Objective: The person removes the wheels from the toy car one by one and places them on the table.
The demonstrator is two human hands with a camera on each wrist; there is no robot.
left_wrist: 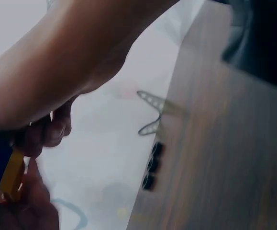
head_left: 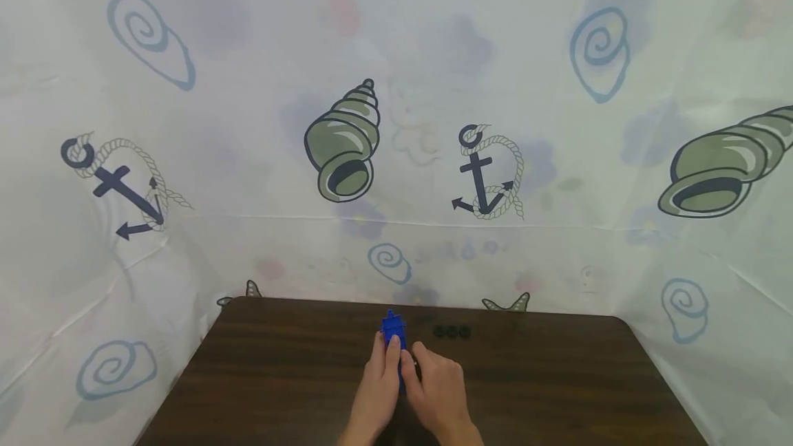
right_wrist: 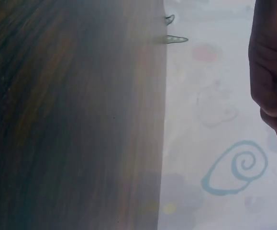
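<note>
Facing a pale sheet (head_left: 260,88) printed with shells (head_left: 343,136) and anchors (head_left: 478,181), across a dark wood-grain table (head_left: 279,377). Can barely make out three black rounds (head_left: 452,331) near the far edge. Cannot see the covered near part of the blue piece (head_left: 394,326), also cut off in the left wrist view. Clamping it over the table with curled left hand (head_left: 378,383) and right hand (head_left: 441,385). Pointing its narrow tip toward the sheet, with its long axis running near to far
</note>
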